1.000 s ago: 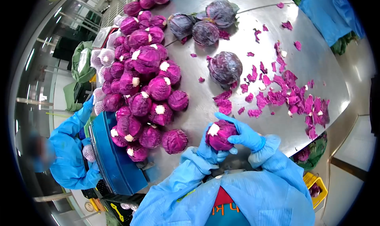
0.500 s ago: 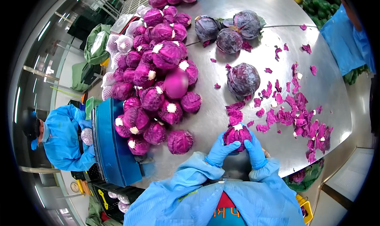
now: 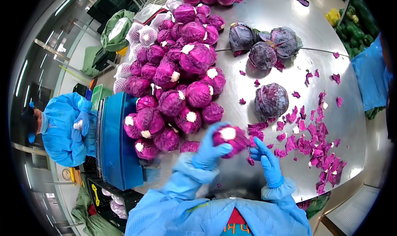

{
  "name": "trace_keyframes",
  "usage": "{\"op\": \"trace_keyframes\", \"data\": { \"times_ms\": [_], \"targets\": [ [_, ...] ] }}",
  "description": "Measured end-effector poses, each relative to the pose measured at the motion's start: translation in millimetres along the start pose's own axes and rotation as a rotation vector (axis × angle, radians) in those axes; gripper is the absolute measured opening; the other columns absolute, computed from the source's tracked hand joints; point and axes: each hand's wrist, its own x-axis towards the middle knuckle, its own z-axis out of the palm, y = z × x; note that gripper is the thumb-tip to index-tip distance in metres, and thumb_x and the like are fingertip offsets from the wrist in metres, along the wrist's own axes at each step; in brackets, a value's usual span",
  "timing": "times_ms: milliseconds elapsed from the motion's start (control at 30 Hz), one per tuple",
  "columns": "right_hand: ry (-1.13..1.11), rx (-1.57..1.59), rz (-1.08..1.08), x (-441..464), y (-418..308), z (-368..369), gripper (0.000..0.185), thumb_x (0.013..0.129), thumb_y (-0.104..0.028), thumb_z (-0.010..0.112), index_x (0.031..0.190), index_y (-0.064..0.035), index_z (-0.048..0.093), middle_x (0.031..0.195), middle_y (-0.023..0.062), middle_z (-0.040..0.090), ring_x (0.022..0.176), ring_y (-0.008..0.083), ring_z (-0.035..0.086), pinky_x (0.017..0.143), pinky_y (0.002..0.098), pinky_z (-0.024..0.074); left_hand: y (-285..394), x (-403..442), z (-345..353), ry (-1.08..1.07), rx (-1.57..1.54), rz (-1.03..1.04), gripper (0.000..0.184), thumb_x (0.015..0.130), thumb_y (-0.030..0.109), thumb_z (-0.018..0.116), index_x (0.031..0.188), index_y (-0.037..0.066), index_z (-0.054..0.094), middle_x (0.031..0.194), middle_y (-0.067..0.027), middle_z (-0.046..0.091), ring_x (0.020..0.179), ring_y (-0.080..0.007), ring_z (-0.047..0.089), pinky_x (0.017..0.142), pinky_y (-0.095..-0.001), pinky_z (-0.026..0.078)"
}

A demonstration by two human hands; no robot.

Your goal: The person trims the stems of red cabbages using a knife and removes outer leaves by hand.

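While the left hand clasps a cabbage, stump facing up, the right hand hangs loosely open just right of it, apparently empty.

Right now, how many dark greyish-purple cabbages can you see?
4: left cabbage, front cabbage and right cabbage clustered together; lone cabbage below them. Others may be hidden.

Magenta cabbage, white stump; silver table, blue box
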Motion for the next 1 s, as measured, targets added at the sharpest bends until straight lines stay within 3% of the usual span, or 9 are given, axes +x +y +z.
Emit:
{"op": "trace_keyframes", "data": {
  "times_ms": [33, 200, 333, 367, 467, 567, 667, 800, 1000],
  "targets": [
    [0.159, -0.001, 0.073, -4, 15, -7, 0.051, 0.094, -0.024, 0.060, 0.138, -0.0033, 0.046, 0.135, 0.0114, 0.052, 0.113, 0.0189, 0.056, 0.095, 0.0288, 0.0463, 30, 10, -12, -0.010, 0.021, 0.050, 0.084, 0.061, 0.024, 0.089, 0.131, 0.004, 0.047, 0.121, -0.0098, 0.055, 0.111, -0.0222, 0.056, 0.099, -0.0361, 0.045],
    [0.370, -0.867, 0.058, -50, 54, -69, 0.047, 0.084, -0.019, 0.069, 0.129, -0.0116, 0.057, 0.114, 0.0121, 0.060, 0.101, 0.0263, 0.059, 0.089, 0.0350, 0.0478, 155, 100, -69, 0.402, 0.063, 0.440, 0.075, 0.070, 0.009, 0.080, 0.131, 0.003, 0.037, 0.118, -0.0126, 0.054, 0.105, -0.0236, 0.058, 0.087, -0.0351, 0.053],
    [0.374, -1.144, 0.020, -62, 54, -62, 0.056, 0.077, -0.022, 0.074, 0.130, -0.0129, 0.057, 0.113, 0.0120, 0.059, 0.103, 0.0298, 0.055, 0.090, 0.0389, 0.0445, 182, 251, -181, 0.825, 0.630, 0.694, 0.083, 0.056, 0.023, 0.093, 0.118, -0.007, 0.047, 0.110, -0.0130, 0.058, 0.088, -0.0181, 0.060, 0.080, -0.0312, 0.052],
    [0.357, -1.199, 0.093, -62, 54, -57, 0.060, 0.076, -0.025, 0.074, 0.132, -0.0136, 0.055, 0.115, 0.0114, 0.058, 0.107, 0.0295, 0.052, 0.094, 0.0406, 0.0410, 179, 284, -204, 1.134, 1.103, 0.766, 0.082, 0.052, 0.026, 0.095, 0.113, -0.007, 0.052, 0.108, -0.0141, 0.060, 0.088, -0.0193, 0.061, 0.080, -0.0309, 0.052],
    [0.389, -1.378, 0.020, -69, 75, -58, 0.062, 0.076, -0.025, 0.074, 0.133, -0.0140, 0.054, 0.116, 0.0111, 0.057, 0.108, 0.0290, 0.052, 0.094, 0.0419, 0.0398, 179, 327, -237, 0.564, 0.892, 0.752, 0.065, 0.048, 0.032, 0.095, 0.092, -0.004, 0.063, 0.091, -0.0103, 0.067, 0.081, -0.0175, 0.064, 0.078, -0.0307, 0.053],
    [0.410, -1.388, 0.044, -65, 76, -55, 0.060, 0.076, -0.024, 0.074, 0.132, -0.0133, 0.055, 0.115, 0.0106, 0.057, 0.107, 0.0290, 0.053, 0.094, 0.0414, 0.0395, 164, 346, -247, 0.504, 1.045, 0.629, 0.058, 0.053, 0.023, 0.093, 0.096, -0.003, 0.064, 0.096, -0.0105, 0.069, 0.083, -0.0166, 0.066, 0.079, -0.0312, 0.053],
    [0.399, -1.370, 0.069, -60, 70, -56, 0.054, 0.077, -0.020, 0.072, 0.128, -0.0134, 0.058, 0.112, 0.0104, 0.060, 0.102, 0.0287, 0.056, 0.090, 0.0406, 0.0417, 159, 366, -276, 0.638, 1.430, 0.357, 0.089, 0.060, 0.034, 0.088, 0.129, -0.007, 0.050, 0.116, -0.0189, 0.064, 0.106, -0.0263, 0.062, 0.094, -0.0334, 0.048],
    [0.436, -1.382, 0.067, -59, 69, -60, 0.050, 0.077, -0.019, 0.072, 0.125, -0.0151, 0.061, 0.108, 0.0094, 0.061, 0.097, 0.0284, 0.056, 0.087, 0.0407, 0.0422, 160, 395, -340, 0.499, 1.421, 0.240, 0.101, 0.062, 0.048, 0.084, 0.137, -0.005, 0.042, 0.134, -0.0219, 0.051, 0.123, -0.0279, 0.051, 0.103, -0.0347, 0.040],
    [0.545, -1.321, 0.086, -59, 70, -57, 0.058, 0.070, -0.024, 0.079, 0.123, -0.0125, 0.060, 0.113, 0.0131, 0.056, 0.104, 0.0325, 0.052, 0.092, 0.0420, 0.0426, 206, 288, -194, 0.371, 1.375, 0.149, 0.078, 0.082, 0.050, 0.069, 0.140, 0.004, 0.043, 0.128, -0.0100, 0.054, 0.116, -0.0178, 0.052, 0.095, -0.0326, 0.043]
  ]
}}
